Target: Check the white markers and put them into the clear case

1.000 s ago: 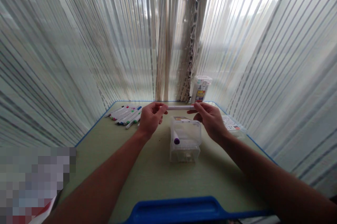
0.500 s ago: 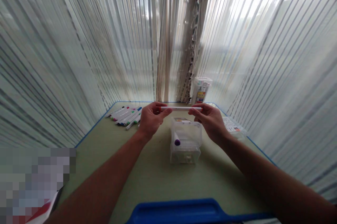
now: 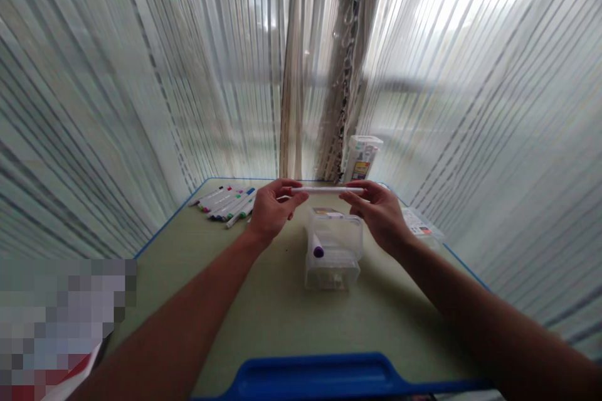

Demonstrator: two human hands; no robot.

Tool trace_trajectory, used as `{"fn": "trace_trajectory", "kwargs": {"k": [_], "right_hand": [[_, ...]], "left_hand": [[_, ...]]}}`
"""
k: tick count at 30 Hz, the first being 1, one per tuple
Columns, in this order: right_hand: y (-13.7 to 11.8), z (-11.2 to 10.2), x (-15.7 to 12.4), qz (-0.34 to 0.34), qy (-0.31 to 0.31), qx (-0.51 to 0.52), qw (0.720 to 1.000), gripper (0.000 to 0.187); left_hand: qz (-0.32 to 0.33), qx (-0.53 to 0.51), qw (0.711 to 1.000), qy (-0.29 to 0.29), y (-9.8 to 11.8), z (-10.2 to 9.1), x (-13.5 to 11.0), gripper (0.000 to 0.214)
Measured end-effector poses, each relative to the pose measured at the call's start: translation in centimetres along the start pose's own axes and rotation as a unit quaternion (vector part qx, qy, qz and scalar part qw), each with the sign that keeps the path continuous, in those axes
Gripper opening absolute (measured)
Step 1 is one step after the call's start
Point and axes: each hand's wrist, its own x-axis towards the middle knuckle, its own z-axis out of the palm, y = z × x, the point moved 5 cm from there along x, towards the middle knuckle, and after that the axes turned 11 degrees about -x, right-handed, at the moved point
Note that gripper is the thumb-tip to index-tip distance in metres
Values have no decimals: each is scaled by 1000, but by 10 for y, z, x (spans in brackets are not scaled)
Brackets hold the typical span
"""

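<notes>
A white marker (image 3: 324, 190) with a red end at its left is held level between both hands, above the table. My left hand (image 3: 275, 208) pinches the red end, thumb beneath. My right hand (image 3: 376, 208) is closed on the opposite end with thumb and fingertips. Below and between them lies a clear plastic case (image 3: 337, 238) on the table. Inside the case rests a marker with a purple end (image 3: 318, 251). Just left of my left hand, several white markers (image 3: 226, 203) with coloured ends lie in a loose pile.
An upright clear container (image 3: 363, 156) of markers stands at the back edge. A clear lid-like piece with a printed label (image 3: 420, 223) lies at the right. The table (image 3: 263, 326) has a blue rim and a blue raised part (image 3: 320, 373) in front. Sheer curtains (image 3: 226, 74) surround it.
The marker seems to have turned slightly in the fingers, as print now shows along its barrel. Both hands stay at its ends. The view has shifted a little.
</notes>
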Motion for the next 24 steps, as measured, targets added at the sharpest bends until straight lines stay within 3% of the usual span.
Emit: {"fn": "trace_trajectory", "kwargs": {"k": [18,24], "right_hand": [[-1,1,-1,51,-14,37,998,37],[1,2,0,27,-15,30,999,36]], "left_hand": [[-73,-93,993,24,0,0,2,30],[-34,-54,998,23,2,-1,2,30]]}}
